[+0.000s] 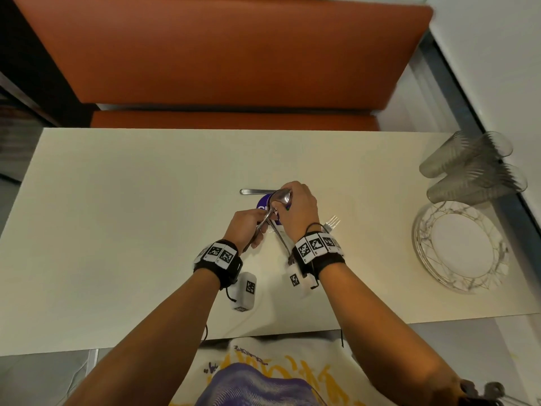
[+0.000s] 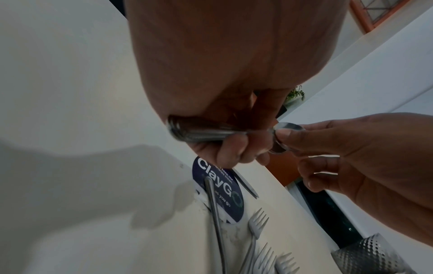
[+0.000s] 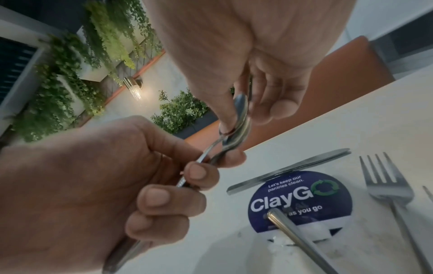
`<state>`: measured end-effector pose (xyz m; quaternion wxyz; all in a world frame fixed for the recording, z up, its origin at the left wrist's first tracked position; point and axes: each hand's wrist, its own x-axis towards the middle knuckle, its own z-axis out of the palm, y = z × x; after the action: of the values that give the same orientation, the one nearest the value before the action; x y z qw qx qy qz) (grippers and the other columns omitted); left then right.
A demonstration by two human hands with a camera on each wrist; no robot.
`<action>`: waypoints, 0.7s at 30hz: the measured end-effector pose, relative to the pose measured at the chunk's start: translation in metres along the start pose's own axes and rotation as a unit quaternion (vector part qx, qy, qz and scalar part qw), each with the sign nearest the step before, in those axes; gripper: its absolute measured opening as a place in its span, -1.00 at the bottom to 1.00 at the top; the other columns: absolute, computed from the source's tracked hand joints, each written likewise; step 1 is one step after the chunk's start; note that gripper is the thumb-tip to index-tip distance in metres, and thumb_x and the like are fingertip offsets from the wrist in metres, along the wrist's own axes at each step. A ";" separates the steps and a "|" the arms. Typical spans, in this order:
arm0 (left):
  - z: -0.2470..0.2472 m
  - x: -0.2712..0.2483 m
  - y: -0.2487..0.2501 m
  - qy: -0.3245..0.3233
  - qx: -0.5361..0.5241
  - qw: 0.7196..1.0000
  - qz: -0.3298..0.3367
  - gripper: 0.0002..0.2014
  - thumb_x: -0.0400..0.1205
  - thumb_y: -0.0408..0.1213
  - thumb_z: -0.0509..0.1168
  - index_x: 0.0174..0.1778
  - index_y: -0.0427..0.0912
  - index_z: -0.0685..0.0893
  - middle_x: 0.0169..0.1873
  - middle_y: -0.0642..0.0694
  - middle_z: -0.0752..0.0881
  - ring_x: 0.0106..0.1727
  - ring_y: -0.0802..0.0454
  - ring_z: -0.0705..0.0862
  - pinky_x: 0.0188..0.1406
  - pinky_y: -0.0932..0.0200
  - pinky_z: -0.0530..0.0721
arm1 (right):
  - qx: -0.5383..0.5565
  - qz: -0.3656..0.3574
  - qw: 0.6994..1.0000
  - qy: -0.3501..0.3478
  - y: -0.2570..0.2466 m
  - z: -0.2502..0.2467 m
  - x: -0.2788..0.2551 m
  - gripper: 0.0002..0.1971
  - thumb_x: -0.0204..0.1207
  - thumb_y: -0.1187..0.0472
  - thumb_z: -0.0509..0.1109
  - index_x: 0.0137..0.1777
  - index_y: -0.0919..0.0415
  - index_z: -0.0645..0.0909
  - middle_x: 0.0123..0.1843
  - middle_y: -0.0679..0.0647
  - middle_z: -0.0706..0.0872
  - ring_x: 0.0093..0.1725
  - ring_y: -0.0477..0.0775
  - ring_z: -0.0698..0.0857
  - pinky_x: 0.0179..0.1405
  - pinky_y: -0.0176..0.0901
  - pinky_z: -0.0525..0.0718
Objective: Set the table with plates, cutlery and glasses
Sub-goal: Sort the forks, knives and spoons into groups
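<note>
Over the middle of the cream tabletop point(image 1: 117, 230), the left hand point(image 1: 246, 227) grips a bundle of steel spoons point(image 3: 234, 129) by the handles. The right hand point(image 1: 298, 209) pinches the top bowl, likely to peel one spoon off; marbled plates point(image 1: 461, 247) and ribbed glasses point(image 1: 468, 165) wait at the right edge

A round blue sticker point(image 3: 300, 202) is lying on the table point(image 3: 351, 129), reading "Let's keep our pantries clean." and "ClayGo". Below that, "as you go" is showing, its start covered by a cutlery handle point(image 3: 290, 229).
</note>
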<state>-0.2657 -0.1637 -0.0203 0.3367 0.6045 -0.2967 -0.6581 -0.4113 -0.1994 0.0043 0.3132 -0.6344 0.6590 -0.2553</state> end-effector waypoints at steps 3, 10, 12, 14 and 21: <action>-0.002 0.003 0.000 0.004 0.017 1.000 -0.003 -0.68 0.69 -0.24 0.21 0.01 -0.21 0.90 -0.44 -0.11 0.55 -0.57 0.00 0.32 -0.56 0.15 0.21 | 0.042 0.033 0.998 -0.015 0.006 0.000 0.005 -0.37 0.42 0.23 0.61 0.41 -0.04 0.39 0.11 0.04 0.67 0.03 -0.01 0.66 -0.06 -0.35 0.62; 0.000 0.016 0.000 -0.006 0.053 0.999 0.011 -0.73 0.63 -0.18 0.31 -0.04 -0.20 0.91 -0.42 -0.12 0.57 -0.55 -0.03 0.39 -0.56 0.15 0.32 | 0.036 0.034 0.998 -0.040 0.017 -0.001 0.027 -0.72 0.36 0.19 0.66 0.03 0.13 0.72 -0.18 -0.04 0.73 -0.17 -0.08 0.70 -0.29 -0.49 0.61; 0.001 0.023 -0.001 0.001 0.134 0.990 0.046 -0.78 0.67 -0.12 0.42 -0.09 -0.18 0.88 -0.44 -0.08 0.59 -0.46 -0.01 0.46 -0.46 0.13 0.43 | 0.060 0.045 0.996 -0.054 0.019 -0.003 0.033 -0.75 0.36 0.19 0.67 0.00 0.14 0.73 -0.23 -0.09 0.73 -0.27 -0.16 0.68 -0.39 -0.55 0.56; 0.000 0.033 -0.001 0.025 0.230 0.969 0.085 -0.78 0.69 -0.04 0.45 -0.15 -0.07 0.87 -0.39 -0.10 0.67 -0.36 0.03 0.53 -0.29 0.13 0.49 | 0.070 0.053 0.994 -0.064 0.023 -0.006 0.042 -0.77 0.45 0.05 0.61 0.02 0.11 0.73 -0.19 -0.07 0.77 -0.23 -0.14 0.72 -0.35 -0.49 0.57; -0.013 0.064 0.000 0.073 0.394 0.912 0.089 -0.68 0.76 -0.02 0.31 -0.34 0.08 0.66 -0.42 0.07 0.66 -0.33 0.04 0.61 -0.32 0.14 0.46 | -0.106 0.056 0.989 -0.087 0.076 -0.016 0.068 -0.85 0.61 0.15 0.37 0.12 0.03 0.71 0.10 0.06 0.73 0.15 0.12 0.66 0.11 -0.08 0.65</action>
<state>-0.2553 -0.2148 -0.0595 0.1491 0.7057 -0.5590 -0.4089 -0.4742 -0.2634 -0.0467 0.3136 -0.6459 0.6873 -0.1098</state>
